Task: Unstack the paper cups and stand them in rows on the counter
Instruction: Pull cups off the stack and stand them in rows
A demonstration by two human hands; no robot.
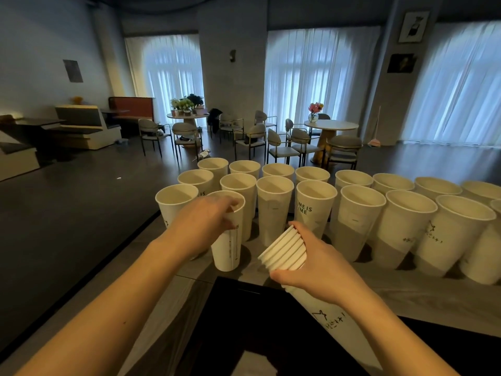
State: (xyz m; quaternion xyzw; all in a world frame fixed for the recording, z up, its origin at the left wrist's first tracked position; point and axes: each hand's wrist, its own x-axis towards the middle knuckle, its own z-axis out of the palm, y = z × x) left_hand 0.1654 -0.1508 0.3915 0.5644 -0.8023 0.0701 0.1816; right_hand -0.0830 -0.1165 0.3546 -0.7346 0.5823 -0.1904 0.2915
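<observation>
Both forearms reach in from the bottom edge. Right hand (322, 264) is wrapped shut around the nested stack (284, 252) of paper cups, gripping just below the bunched rims, mouths tilted up and to the left, the stack's printed tail running back under the wrist. Left hand (206, 223) is closed on the rim of a single cup (227, 251), fingers hooked over its lip, the cup upright with its base at or just above the counter (406, 283) (contact is hard to judge). Beyond stand the rows of cups (314, 207), upright and close together. These cups look very light, thin-walled and easy to crush or tip, so a gentle pinch at the stiffer rolled rim seems best, while the nested ones probably cling and need a slight twist.
</observation>
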